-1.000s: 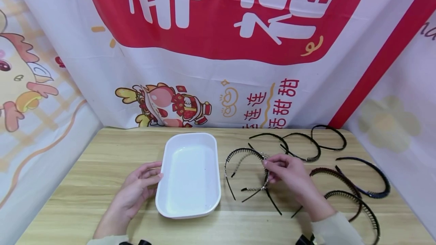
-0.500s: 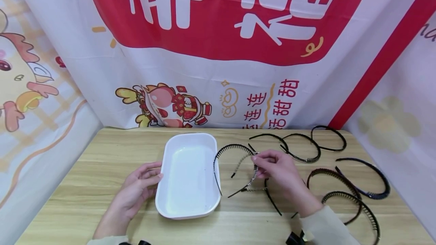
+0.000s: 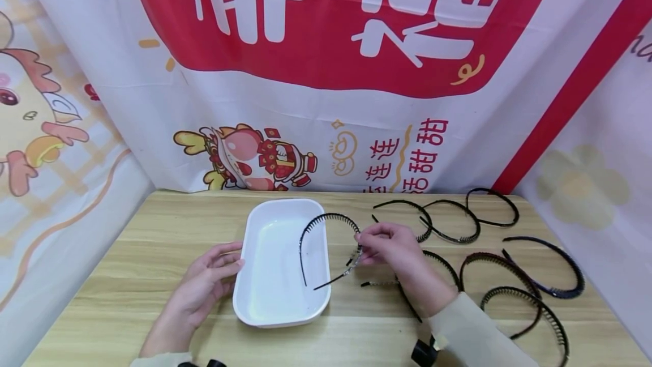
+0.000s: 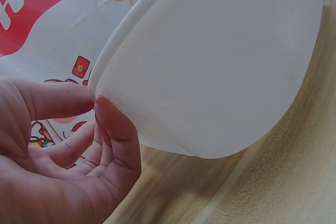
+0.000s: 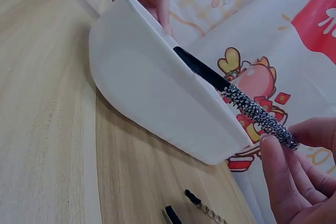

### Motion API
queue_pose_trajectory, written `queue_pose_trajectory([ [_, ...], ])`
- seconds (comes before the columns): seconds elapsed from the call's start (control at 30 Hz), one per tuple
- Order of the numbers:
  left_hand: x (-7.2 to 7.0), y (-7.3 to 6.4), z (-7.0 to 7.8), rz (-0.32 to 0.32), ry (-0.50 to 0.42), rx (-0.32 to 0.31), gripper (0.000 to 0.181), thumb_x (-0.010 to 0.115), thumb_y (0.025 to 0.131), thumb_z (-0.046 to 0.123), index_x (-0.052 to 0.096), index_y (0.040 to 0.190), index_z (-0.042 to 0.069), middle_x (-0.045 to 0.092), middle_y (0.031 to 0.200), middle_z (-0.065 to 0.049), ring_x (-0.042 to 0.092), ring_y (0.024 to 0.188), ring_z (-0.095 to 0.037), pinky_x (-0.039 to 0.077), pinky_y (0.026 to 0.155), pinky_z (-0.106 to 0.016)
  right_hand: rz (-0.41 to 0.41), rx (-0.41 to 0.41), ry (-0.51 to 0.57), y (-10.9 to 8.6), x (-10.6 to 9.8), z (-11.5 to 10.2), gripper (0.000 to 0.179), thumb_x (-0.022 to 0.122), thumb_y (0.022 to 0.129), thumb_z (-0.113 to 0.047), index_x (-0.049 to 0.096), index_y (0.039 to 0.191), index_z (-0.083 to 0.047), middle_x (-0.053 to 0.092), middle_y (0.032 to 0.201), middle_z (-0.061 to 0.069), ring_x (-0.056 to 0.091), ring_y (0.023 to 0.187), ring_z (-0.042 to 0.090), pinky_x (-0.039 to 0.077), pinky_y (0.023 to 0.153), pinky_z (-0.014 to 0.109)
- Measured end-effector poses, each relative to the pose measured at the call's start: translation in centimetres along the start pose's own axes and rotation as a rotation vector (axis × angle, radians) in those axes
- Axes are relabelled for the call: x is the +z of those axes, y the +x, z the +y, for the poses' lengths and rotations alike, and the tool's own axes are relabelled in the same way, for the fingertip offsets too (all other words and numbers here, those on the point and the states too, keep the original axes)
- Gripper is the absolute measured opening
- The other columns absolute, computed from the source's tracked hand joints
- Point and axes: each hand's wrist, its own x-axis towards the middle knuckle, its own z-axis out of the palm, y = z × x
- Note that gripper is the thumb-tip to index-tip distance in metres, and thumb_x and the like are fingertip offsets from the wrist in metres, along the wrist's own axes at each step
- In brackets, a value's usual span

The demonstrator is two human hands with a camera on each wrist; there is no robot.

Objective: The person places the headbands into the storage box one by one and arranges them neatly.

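Observation:
My right hand (image 3: pixel 387 245) pinches one side of a black headband (image 3: pixel 331 216) between thumb and fingers. The headband has comb teeth and a stretch of sparkling beads (image 5: pixel 257 114), and its far side hangs over the right rim of a white plastic tray (image 3: pixel 275 254). One dark tip shows above the rim in the right wrist view. At the tray's left side, my left hand (image 3: pixel 204 282) pinches the rim, with thumb and a finger (image 4: pixel 115 124) meeting at the edge. The tray's inside is bare white.
Several more headbands lie on the wooden table (image 3: pixel 168 231) to the right, such as a toothed one (image 3: pixel 560 330) in front and a dark one (image 3: pixel 573 268) at far right. A beaded headband (image 5: pixel 210 212) lies near the tray. Printed cloth (image 3: pixel 305 81) walls the back and sides.
My right hand has carried the pinched headband leftward, away from the other headbands, until it overlaps the tray. The left hand and the tray have stayed in place.

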Motion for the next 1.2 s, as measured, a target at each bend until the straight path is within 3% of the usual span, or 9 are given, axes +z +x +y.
queue_pose_trajectory([
  [0.3,0.0,0.1,-0.1,-0.014,-0.016,0.016,0.043,0.067,0.103,0.006,0.055,0.144,0.013,0.074,0.111,0.009,0.071,0.101,-0.011,0.061,0.088,-0.033,-0.020,0.011,-0.042,0.7,2.1,-0.4,0.024,0.083,0.092,-0.014,0.073,0.108,0.002,0.077,0.091,0.013,0.075,0.071,0.018,0.068,0.074,0.035],
  [0.57,0.1,0.1,-0.1,-0.010,-0.018,0.016,0.043,0.067,0.103,0.006,0.056,0.144,0.013,0.074,0.110,0.009,0.071,0.100,-0.012,0.061,0.087,-0.033,-0.053,0.020,-0.081,1.4,3.7,-1.1,0.019,0.081,0.093,-0.011,0.074,0.105,0.002,0.077,0.086,0.014,0.074,0.068,0.016,0.067,0.070,0.032],
  [0.97,0.0,-0.1,-0.1,-0.008,-0.025,0.027,0.041,0.067,0.102,0.004,0.058,0.141,0.014,0.075,0.110,0.009,0.073,0.100,-0.012,0.062,0.088,-0.033,-0.101,0.053,-0.142,2.4,6.1,-2.0,0.019,0.084,0.092,-0.011,0.073,0.102,0.000,0.078,0.084,0.014,0.075,0.067,0.016,0.068,0.073,0.035],
  [1.2,0.0,0.0,-0.2,-0.001,-0.031,0.017,0.043,0.068,0.102,0.005,0.057,0.142,0.014,0.075,0.112,0.007,0.073,0.101,-0.013,0.062,0.088,-0.033,-0.096,0.056,-0.244,2.9,7.2,-3.0,0.018,0.086,0.090,-0.010,0.072,0.098,-0.003,0.078,0.083,0.014,0.075,0.063,0.014,0.068,0.074,0.039],
])
